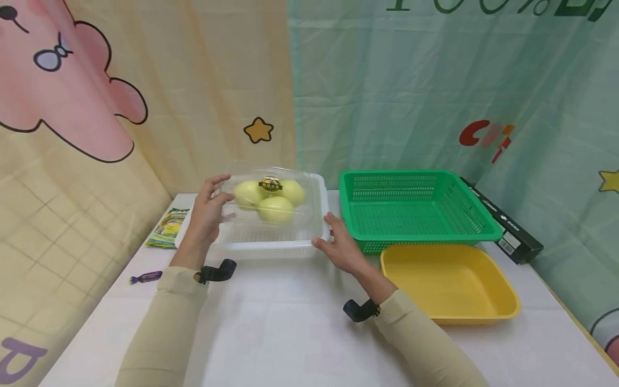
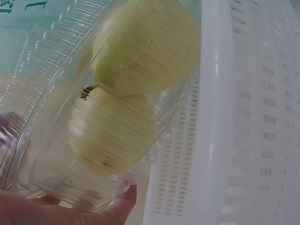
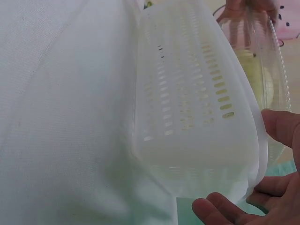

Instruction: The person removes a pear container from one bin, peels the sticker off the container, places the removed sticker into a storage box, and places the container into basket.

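just right of my left grip (image 1: 206, 213) lies the clear box (image 1: 301, 213) with three pale green fruits (image 1: 275, 210) inside, and that is the relation i work from. the grip pinches the box by its left end, fingers curled round the plastic. the box's long axis runs roughly sideways, away from that grip, over the white basket (image 1: 271, 246); i cannot tell whether it touches the basket floor. the left grip is the nearer one, holding the box itself.

my right grip (image 1: 340, 246) is spread about the basket's near right corner, thumb at the rim, fingers along the outside; how firmly it presses i cannot tell. the box sits beyond it, to its left.

right of that grip stand the yellow tub (image 1: 445, 279) and, farther off, the green basket (image 1: 430, 237). left of the left grip lie a snack packet (image 1: 166, 228) and a wrapped sweet (image 1: 146, 277). a white cloth covers the bench (image 1: 280, 322); printed curtains (image 1: 377, 80) hang behind both grips.
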Motion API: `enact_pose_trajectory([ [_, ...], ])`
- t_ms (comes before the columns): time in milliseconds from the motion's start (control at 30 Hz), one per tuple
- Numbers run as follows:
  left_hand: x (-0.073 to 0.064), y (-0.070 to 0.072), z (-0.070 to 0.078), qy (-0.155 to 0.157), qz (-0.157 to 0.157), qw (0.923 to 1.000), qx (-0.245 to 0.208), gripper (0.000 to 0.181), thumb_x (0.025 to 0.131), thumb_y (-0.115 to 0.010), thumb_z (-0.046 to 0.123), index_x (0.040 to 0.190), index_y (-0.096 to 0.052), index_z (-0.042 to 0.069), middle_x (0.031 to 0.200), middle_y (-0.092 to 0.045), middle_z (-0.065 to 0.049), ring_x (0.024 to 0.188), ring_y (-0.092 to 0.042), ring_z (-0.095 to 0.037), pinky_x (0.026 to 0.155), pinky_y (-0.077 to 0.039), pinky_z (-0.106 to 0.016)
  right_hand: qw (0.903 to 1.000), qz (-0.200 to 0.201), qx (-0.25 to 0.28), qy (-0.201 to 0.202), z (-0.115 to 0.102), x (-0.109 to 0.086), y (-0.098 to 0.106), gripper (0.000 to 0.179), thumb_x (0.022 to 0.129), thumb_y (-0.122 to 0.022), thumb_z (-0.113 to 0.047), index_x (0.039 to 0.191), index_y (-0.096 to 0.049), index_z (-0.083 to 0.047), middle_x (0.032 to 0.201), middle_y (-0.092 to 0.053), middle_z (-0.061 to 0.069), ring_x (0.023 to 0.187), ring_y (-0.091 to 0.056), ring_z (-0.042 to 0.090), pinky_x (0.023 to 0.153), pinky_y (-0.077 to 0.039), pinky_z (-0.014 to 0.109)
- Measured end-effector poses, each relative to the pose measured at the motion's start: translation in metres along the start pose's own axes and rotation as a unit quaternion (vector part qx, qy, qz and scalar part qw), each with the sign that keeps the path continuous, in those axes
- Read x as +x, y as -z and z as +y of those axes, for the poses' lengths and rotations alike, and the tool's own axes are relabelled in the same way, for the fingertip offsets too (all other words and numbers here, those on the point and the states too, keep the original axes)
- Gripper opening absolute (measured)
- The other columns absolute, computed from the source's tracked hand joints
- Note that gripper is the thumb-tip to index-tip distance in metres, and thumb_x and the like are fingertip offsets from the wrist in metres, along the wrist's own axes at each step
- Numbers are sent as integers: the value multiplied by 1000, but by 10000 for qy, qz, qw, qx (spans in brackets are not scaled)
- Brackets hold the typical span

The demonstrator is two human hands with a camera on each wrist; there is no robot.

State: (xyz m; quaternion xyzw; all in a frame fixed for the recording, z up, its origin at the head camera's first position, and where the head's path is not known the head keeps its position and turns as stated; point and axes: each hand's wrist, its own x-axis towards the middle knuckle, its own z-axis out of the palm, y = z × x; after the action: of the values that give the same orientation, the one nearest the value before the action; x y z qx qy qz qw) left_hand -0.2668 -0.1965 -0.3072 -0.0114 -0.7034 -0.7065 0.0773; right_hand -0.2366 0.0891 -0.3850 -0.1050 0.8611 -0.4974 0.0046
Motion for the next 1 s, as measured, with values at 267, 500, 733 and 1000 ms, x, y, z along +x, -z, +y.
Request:
enact_pose_trajectory([
  [267, -17, 2, 13, -7, 189, 9992, -341, 51, 92, -45, 4, 139, -43, 23, 157, -9, -4, 140, -20, -31, 102, -32, -67, 9997, -142, 117, -181, 1, 2, 2, 72, 91, -61, -25, 150, -22, -10, 157, -20, 8, 131, -42, 39, 98, -46, 51],
  [500, -35, 2, 24, 62, 256, 9964, -806, 49, 94, -43, 4, 137, -43, 26, 150, -21, -1, 121, -37, -18, 99, -33, -62, 9995, -175, 136, -203, 2, 2, 3, 70, 91, -60, -25, 150, -23, -12, 157, -19, 6, 132, -43, 37, 98, -47, 49],
  [733, -58, 4, 29, 108, 266, 9927, -1174, 46, 95, -42, 4, 136, -43, 25, 153, -19, -1, 119, -38, -16, 89, -42, -52, 9995, -207, 185, -174, 2, 3, 3, 70, 91, -60, -23, 150, -23, -12, 156, -20, 7, 131, -44, 36, 97, -48, 49],
  [1000, -95, 9, 22, 1, 189, 9881, -1526, 44, 97, -45, 6, 137, -39, 21, 151, -23, -1, 128, -35, -19, 76, -56, -32, 9995, -183, 249, 37, 3, 3, 4, 68, 92, -60, -21, 149, -24, -7, 157, -17, 10, 130, -44, 39, 97, -48, 48],
])
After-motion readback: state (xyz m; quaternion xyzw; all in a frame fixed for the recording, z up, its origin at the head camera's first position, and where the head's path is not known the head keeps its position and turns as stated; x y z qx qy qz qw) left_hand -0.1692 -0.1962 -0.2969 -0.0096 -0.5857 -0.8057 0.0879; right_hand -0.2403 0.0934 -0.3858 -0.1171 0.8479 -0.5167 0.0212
